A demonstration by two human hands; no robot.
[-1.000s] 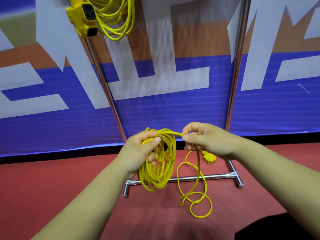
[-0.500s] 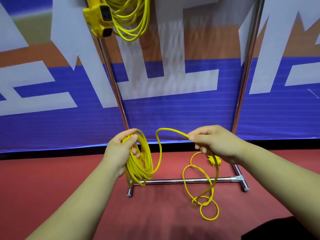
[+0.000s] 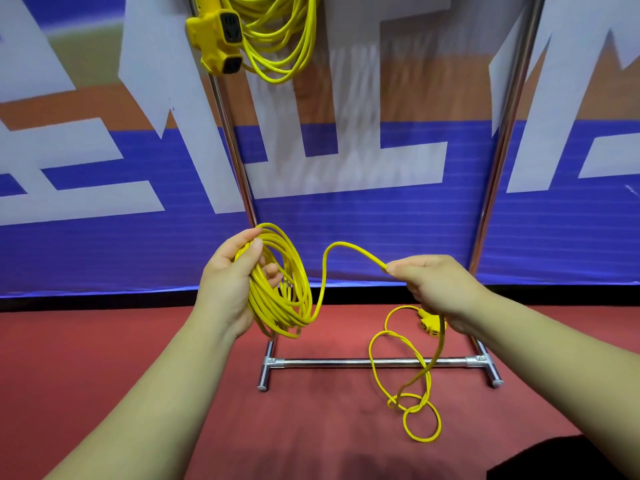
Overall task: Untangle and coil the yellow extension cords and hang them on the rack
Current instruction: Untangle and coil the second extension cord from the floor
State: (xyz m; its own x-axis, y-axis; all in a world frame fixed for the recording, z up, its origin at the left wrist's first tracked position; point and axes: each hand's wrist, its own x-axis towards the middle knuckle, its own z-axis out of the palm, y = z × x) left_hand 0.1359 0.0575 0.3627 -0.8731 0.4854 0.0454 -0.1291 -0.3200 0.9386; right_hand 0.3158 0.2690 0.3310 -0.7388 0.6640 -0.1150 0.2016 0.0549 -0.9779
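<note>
Grips a coil of yellow cord in the left hand, just at 9 o'clock of centre, with fingers curled through the loops and thumb laid over the top. Pinches a single strand of the same cord between thumb and forefinger of the right hand, at 3 o'clock of the coil and apart from it. Arches up from the coil's lower edge and over to that pinch. Drops below the right hand to loose loops on the red floor at 5 o'clock, crossing the low bar of the metal rack. Beside those loops, partly hidden behind the right wrist: a yellow socket block. At 12 o'clock, hanging by the rack's left post: a hung cord, coiled, with a second socket block against the post. Behind everything, a blue and white banner.
</note>
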